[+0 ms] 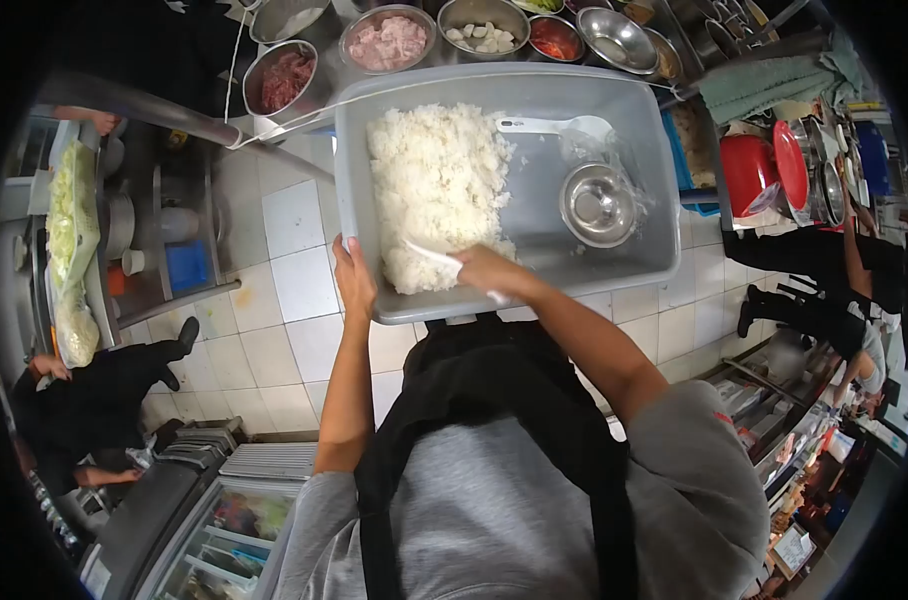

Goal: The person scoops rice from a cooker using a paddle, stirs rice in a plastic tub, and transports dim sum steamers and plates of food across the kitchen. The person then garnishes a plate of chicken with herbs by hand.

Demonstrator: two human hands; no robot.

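Observation:
A large grey plastic tub (584, 272) stands in front of me, with a heap of cooked white rice (439, 170) filling its left part. My left hand (355, 283) grips the tub's wall near its front left corner. In my right hand (494, 274) is a white rice paddle (432, 254), its blade at the near part of the rice; hand and paddle are slightly blurred. A second white paddle (529, 126) lies at the back of the tub beside some clear plastic film (586, 146). A steel bowl (599, 204) sits in the tub's right part.
Behind the tub stand steel bowls of red meat (286, 82), pale meat (387, 43) and white pieces (480, 38). A metal rail (169, 115) runs at the left. A person in black (104, 400) is at the left; other people (809, 260) are at the right.

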